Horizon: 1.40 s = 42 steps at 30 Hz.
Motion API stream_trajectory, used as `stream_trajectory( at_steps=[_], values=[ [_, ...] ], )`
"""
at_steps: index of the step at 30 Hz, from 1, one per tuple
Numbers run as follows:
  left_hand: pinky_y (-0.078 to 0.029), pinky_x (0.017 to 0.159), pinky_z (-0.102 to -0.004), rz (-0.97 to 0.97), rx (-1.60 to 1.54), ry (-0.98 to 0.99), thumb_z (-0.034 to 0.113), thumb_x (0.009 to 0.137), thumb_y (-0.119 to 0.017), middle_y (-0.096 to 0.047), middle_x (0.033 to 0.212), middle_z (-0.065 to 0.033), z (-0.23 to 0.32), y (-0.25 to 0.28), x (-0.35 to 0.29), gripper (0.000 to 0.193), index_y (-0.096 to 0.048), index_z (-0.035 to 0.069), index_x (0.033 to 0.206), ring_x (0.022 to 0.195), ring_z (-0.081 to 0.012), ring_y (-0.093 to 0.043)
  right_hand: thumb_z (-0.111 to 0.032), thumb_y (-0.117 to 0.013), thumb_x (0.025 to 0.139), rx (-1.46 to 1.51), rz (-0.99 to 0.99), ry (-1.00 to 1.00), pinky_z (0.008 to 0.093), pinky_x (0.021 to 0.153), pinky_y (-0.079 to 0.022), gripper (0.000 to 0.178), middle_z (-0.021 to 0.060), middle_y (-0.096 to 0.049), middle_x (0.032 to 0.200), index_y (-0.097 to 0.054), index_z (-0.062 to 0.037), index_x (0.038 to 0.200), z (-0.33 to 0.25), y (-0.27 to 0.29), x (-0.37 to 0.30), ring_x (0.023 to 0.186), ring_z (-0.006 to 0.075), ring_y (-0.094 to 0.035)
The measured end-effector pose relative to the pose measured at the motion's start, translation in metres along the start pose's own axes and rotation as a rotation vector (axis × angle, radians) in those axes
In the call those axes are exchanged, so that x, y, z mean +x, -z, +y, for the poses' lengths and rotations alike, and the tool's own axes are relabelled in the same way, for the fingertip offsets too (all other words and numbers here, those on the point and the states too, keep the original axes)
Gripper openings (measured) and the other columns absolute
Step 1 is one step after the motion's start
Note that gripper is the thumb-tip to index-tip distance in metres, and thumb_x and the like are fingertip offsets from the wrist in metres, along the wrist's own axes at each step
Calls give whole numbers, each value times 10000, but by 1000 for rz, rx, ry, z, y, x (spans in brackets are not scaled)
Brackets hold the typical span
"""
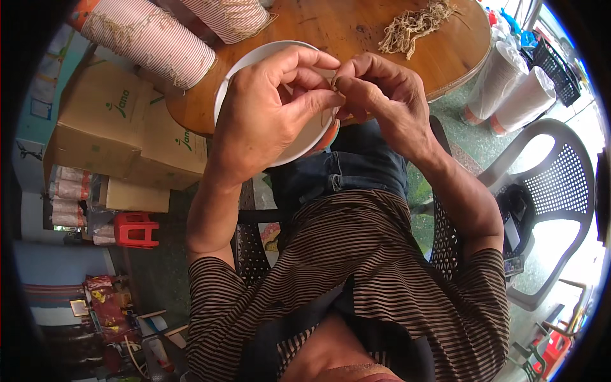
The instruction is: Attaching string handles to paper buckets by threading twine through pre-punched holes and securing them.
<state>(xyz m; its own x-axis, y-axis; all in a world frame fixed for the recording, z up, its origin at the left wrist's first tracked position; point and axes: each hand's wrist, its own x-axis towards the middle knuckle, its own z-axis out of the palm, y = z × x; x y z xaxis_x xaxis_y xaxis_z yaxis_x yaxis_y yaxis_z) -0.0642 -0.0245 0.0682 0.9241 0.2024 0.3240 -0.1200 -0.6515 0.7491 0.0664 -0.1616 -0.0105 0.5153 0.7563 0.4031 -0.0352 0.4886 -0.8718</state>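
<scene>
My left hand (pixel 264 108) and my right hand (pixel 385 95) meet fingertip to fingertip over the near edge of the table. Between them is a thin tan strand (pixel 334 83), pinched by the right thumb and forefinger. The left fingers curl around the same spot, the thumb pressed close to it; its exact grip is partly hidden. Below and behind my hands sits a white bowl (pixel 251 57) with a coloured outside, its inside mostly covered by my left hand. On the table, farther right, lies a loose bundle of similar tan strands (pixel 417 28).
Striped red-and-white stacks (pixel 153 38) wound with strands lie on the wooden table (pixel 318 22) at far left. Cardboard boxes (pixel 102 114) and a red stool (pixel 135 230) are to the left. A plastic chair (pixel 554 184) and wrapped white rolls (pixel 522 99) stand right.
</scene>
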Motion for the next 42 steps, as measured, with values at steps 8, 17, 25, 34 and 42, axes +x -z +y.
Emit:
stream_trajectory(
  at_steps=[8, 17, 25, 34, 42],
  values=[
    [-553, 845, -242, -20, 20, 63, 20, 889, -774, -736, 965, -42, -9, 3, -5, 257, -700, -12, 1132, 898, -85, -684, -148, -629, 1004, 82, 9, 55, 258, 695, -581, 185, 32, -679, 844, -667, 26, 1054, 6, 14, 7, 717, 83, -656],
    [-545, 775, -228, 83, -31, -45, 14, 896, -754, -715, 898, -18, -14, 14, -5, 199, -720, 15, 1092, 826, -69, -669, -104, -804, 894, -73, -152, 190, 241, 753, -527, 317, 11, -659, 842, -624, -20, 1142, 7, 4, 2, 816, 67, -622],
    [-552, 690, -252, 113, 157, -287, 18, 901, -757, -745, 903, -42, -14, 8, -14, 153, -709, 32, 1046, 763, -87, -687, -138, -878, 816, -530, 26, 373, 256, 611, -467, 335, -22, -533, 749, -634, -50, 1028, 17, -10, 3, 657, 68, -488],
    [-554, 710, -285, 165, 300, -411, -27, 868, -764, -726, 913, -71, -27, 13, -25, 161, -712, 16, 1014, 785, -145, -703, -20, -781, 844, -743, -124, 637, 323, 645, -539, 170, 112, -697, 899, -726, -26, 1005, 17, -11, 5, 736, 238, -687],
    [-575, 795, -400, 166, 592, -358, 33, 811, -789, -728, 964, -124, -59, 34, -44, 318, -683, 48, 1111, 854, -322, -719, 48, -745, 870, -678, 10, 508, 283, 650, -521, 124, 123, -702, 838, -724, -1, 982, 28, -20, 8, 714, 196, -684]
  ],
)
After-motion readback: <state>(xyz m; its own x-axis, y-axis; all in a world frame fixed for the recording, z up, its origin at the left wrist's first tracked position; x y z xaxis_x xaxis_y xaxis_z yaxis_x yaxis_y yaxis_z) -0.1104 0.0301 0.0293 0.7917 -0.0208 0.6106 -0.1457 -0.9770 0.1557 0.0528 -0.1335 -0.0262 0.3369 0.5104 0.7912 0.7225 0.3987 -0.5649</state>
